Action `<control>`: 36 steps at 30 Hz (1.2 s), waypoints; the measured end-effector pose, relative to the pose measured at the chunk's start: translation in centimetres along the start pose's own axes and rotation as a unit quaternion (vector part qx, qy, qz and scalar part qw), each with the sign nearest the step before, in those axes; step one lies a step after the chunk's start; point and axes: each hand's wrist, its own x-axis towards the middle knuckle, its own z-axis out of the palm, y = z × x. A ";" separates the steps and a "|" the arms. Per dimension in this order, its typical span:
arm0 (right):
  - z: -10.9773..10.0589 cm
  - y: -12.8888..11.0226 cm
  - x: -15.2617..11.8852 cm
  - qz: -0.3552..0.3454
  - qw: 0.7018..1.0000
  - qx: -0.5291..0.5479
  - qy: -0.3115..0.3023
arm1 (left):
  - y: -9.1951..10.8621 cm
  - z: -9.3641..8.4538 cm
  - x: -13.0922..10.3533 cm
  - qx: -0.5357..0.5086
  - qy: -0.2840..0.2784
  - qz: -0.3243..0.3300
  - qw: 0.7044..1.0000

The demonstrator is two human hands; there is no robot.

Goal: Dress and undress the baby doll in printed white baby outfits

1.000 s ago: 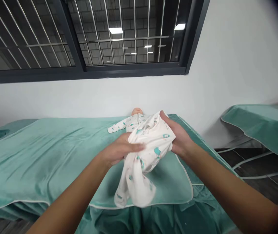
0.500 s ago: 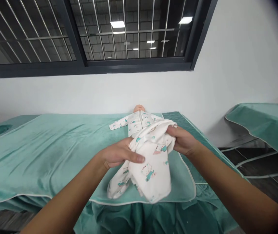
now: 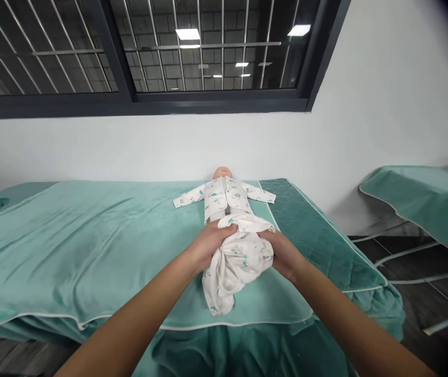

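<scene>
A pair of white printed baby pants [image 3: 243, 256] is bunched up between my two hands, above the front part of the bed. My left hand [image 3: 211, 245] is closed on the pants' left edge, thumb on top of the cloth. On the other side my right hand [image 3: 284, 255] grips the right edge, its fingers partly hidden by the fabric. Just beyond lies a baby doll [image 3: 222, 172] on its back, arms spread, wearing a matching white printed jacket [image 3: 235, 195]. The doll's lower legs are hidden behind the pants.
Under the doll is a bed with a light green sheet [image 3: 102, 235] and a darker green quilted cover [image 3: 310, 241]. A wall and a barred window [image 3: 216, 99] stand behind. To the right is another green-covered bed [image 3: 424, 199] with metal legs.
The pants have been gathered up from a hanging, longer shape into a bunch, and both hands have moved slightly. The doll's right-side sleeve and jacket hem now show.
</scene>
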 end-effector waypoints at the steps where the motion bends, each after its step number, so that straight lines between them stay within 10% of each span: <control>1: -0.3 0.7 -0.1 0.002 1.000 0.000 0.019 | -0.4 -0.3 0.5 0.054 0.007 -0.005 0.999; 3: -0.7 2.2 -0.5 0.027 0.999 -0.017 0.042 | -0.8 -0.7 1.6 0.216 0.014 0.020 0.976; 8: -1.8 5.6 -1.8 0.044 0.985 -0.142 0.087 | -0.5 -0.7 3.8 0.586 -0.057 0.030 0.807; 13: -3.2 6.7 -1.1 -0.023 0.952 -0.284 0.109 | -1.7 0.0 4.3 0.613 -0.070 0.013 0.787; 20: -4.2 7.8 -0.6 -0.088 0.932 -0.332 0.112 | -1.7 -0.1 3.7 0.588 -0.106 0.006 0.802; 26: -4.7 7.5 -0.6 -0.065 0.979 -0.149 0.122 | 0.0 -1.3 2.1 0.345 -0.142 -0.063 0.926; 31: -5.8 7.2 0.8 -0.117 0.973 -0.120 0.159 | 0.6 -3.4 2.8 0.174 -0.261 -0.109 0.943; 36: -5.7 6.8 2.1 -0.122 0.964 -0.147 0.185 | 1.0 -4.1 4.7 0.206 -0.182 -0.060 0.960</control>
